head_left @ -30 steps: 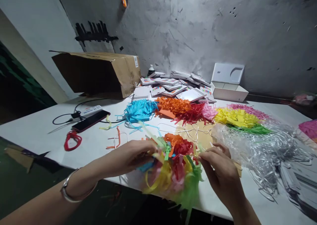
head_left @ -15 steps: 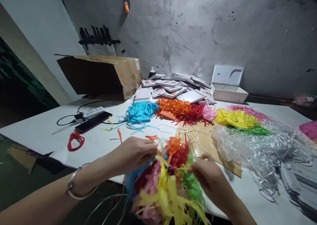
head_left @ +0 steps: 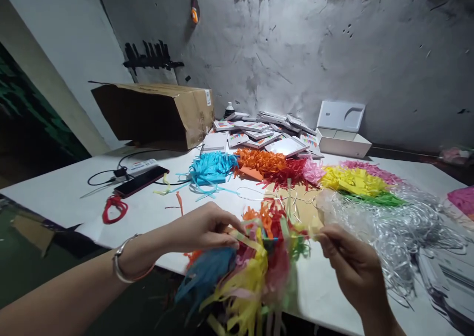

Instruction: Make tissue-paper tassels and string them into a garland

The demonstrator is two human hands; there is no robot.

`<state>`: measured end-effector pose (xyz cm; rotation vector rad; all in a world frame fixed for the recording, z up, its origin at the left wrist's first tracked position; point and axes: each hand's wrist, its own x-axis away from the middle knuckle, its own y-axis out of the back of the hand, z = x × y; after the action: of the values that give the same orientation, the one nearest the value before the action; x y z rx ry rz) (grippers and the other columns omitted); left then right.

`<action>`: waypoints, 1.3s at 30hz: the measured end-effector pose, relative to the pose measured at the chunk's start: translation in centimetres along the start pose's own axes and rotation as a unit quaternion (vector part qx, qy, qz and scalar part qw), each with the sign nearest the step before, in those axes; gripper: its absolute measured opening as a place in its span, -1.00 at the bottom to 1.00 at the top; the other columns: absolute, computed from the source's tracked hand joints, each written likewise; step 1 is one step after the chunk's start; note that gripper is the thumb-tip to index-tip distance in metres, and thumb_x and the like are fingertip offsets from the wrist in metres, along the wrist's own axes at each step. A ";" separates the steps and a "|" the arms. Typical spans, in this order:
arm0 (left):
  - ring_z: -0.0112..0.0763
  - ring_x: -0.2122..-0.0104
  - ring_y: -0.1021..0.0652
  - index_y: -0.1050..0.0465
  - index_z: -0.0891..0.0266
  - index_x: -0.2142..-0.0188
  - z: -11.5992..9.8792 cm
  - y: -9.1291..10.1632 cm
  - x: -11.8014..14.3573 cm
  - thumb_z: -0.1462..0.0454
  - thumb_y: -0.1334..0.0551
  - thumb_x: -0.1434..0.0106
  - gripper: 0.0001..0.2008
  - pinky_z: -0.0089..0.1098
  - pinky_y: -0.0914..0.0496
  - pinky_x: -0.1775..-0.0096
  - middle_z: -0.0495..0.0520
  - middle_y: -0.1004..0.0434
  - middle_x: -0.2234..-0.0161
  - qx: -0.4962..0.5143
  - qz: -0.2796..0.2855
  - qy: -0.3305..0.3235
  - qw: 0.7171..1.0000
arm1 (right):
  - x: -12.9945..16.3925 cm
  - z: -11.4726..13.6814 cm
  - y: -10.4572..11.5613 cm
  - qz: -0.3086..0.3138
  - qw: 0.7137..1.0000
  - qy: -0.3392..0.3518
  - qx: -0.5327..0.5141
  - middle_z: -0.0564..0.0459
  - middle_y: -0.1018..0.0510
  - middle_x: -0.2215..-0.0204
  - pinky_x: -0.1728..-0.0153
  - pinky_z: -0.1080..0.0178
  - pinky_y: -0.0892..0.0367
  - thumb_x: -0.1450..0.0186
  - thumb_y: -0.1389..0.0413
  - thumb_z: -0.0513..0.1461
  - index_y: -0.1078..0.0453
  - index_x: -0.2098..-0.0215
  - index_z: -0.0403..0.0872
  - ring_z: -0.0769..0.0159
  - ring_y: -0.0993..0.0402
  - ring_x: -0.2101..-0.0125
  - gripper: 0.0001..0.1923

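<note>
A garland of paper tassels [head_left: 255,272] in blue, pink, yellow, red, orange and green hangs between my hands over the table's front edge, partly smeared by motion. My left hand [head_left: 218,227] pinches the garland near its pink and yellow tassels. Off to the right, my right hand [head_left: 348,257] has thumb and forefinger closed on a pale yellow end of it. Behind it lie loose fringed paper bundles: blue [head_left: 213,168], orange [head_left: 261,162], red [head_left: 296,173] and yellow [head_left: 353,179]. What string runs through the tassels is hard to make out.
A tangle of silvery cord [head_left: 403,232] in clear plastic lies on the right. Flat white packets [head_left: 259,129] are piled at the back, between a cardboard box [head_left: 192,119] and an open white box [head_left: 344,141]. A phone [head_left: 142,180] and a red cord [head_left: 114,209] sit left.
My right hand has moved right and slightly up, away from the left, with the pale yellow end. The tassels have swung and spread, with the blue one now further left.
</note>
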<state>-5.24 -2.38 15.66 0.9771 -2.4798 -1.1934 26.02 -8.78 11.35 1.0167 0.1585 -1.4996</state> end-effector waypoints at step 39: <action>-0.53 0.56 -0.29 -0.30 0.22 0.40 -1.0 -4.5 -2.3 0.38 -0.17 -0.28 -0.88 -0.53 -0.21 0.48 -0.08 -0.36 0.53 -0.049 -0.094 -0.133 0.985 | 2.3 -0.1 -2.4 0.044 0.990 0.039 0.131 0.07 -0.53 0.44 0.48 0.36 -0.33 -0.41 -0.10 -0.15 -0.37 -0.13 -0.10 0.36 -0.44 0.54 -0.64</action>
<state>-0.91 -3.49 13.11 1.1097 -2.5394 -1.5841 24.32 -9.90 8.72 1.2760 -0.0292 -1.4248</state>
